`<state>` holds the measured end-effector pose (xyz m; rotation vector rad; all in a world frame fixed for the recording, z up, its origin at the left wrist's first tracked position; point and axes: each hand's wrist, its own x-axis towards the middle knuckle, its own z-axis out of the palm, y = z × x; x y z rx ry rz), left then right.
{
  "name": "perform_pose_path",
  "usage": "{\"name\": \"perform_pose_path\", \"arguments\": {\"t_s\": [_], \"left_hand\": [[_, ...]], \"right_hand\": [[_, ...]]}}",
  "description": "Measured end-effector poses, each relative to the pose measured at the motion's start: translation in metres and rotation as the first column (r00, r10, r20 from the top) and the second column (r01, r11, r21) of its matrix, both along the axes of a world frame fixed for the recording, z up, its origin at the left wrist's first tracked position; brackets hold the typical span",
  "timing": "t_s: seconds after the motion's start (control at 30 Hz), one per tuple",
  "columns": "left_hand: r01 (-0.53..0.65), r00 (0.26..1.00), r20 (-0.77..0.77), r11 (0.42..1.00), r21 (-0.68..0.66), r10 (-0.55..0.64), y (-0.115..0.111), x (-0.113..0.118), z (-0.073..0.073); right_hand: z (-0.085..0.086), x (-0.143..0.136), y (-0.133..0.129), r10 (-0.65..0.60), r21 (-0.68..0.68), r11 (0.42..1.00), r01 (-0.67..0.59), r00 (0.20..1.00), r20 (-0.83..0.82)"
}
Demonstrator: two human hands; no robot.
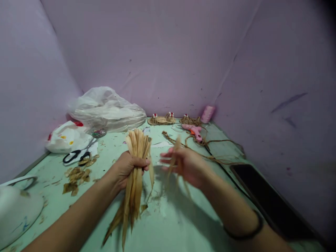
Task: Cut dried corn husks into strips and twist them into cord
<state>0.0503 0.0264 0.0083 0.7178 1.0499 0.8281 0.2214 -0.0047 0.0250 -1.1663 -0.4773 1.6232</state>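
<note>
My left hand (pixel 128 168) is wrapped round a bundle of dried tan leaf strips (pixel 136 189). The trimmed upper ends fan out above the fist, while the long pointed ends hang below it. To the right, my right hand (pixel 185 164) is smeared by motion and holds a thin dried leaf strip (pixel 173 161) by the thumb, apart from the bundle. Its fingers point left, toward the bundle, and a second thin end trails below the palm.
Black-handled scissors (pixel 78 154) and leaf scraps (pixel 76 178) lie at left, near plastic bags (pixel 105 108). Woven pieces with beads (pixel 161 120), a pink glue gun (pixel 194 132), twisted cord (pixel 217 160) and a pink thread spool (pixel 208 114) are behind. A dark phone-like slab (pixel 270 199) lies right.
</note>
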Motion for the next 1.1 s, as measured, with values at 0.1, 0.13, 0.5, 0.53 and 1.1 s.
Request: {"name": "perform_pose_path", "arguments": {"t_s": [0.1,0.13,0.5,0.53,1.1], "left_hand": [[0.042,0.999,-0.016,0.999,0.015,-0.041,-0.009,0.01,-0.008],[0.046,0.999,-0.003,0.999,0.026,-0.046,-0.01,0.012,-0.009],[0.096,0.995,-0.026,0.992,-0.076,-0.099,-0.007,0.01,-0.018],[0.113,0.993,-0.032,0.99,-0.088,-0.117,-0.008,0.011,-0.019],[-0.082,0.996,0.029,0.985,-0.148,0.088,-0.005,0.014,-0.021]], "right_hand": [[-0.028,-0.034,-0.004,0.177,-0.104,0.977,-0.186,0.98,-0.096],[-0.033,-0.037,-0.005,0.163,-0.118,0.977,-0.175,0.981,-0.104],[-0.039,-0.017,0.001,-0.042,0.067,0.997,0.041,0.999,0.008],[-0.042,-0.019,0.0,-0.047,0.084,0.996,0.04,0.996,0.077],[-0.049,-0.02,0.005,-0.136,0.205,0.976,0.078,0.948,0.287]]}}
